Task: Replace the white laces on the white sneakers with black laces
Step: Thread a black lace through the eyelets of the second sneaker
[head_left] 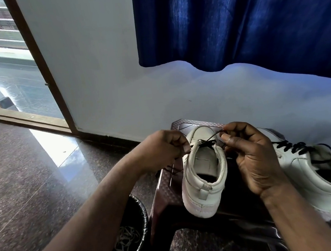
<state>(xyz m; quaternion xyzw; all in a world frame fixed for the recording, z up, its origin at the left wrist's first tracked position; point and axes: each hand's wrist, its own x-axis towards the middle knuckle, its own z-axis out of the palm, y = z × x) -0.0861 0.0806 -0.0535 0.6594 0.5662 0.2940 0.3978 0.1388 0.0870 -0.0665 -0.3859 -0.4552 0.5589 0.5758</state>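
While we look down at the work, a blue curtain (241,19) hangs over the far right and a pale wall (97,71) fills the middle. A speckled stone floor (22,171) spreads to the left, toward an open doorway (12,80).

Near the wall stands a maroon stool (167,186), its near edge hidden under our forearms. To its left, a bin (138,220) lined with a black bag is cut off by the left arm and the bottom edge. White laces (125,242) lie tangled inside it.

One white sneaker (204,192) rests on the stool, heel toward us and toe toward the wall. A second sneaker (308,171) sits just to its right, with black lacing (293,146) across its front. The right wrist covers part of it, and we cannot tell what it rests on. We cannot make out any brand or writing on either shoe.

Our left hand (161,150) is curled, thumb and forefinger pinched together at the left of the middle sneaker's collar. The lace end there is mostly hidden by the fingers. Our right hand (251,157) pinches the black lace (209,141) between thumb and forefinger, the other fingers loosely bent. That lace runs taut from the pinch down to the top eyelets.
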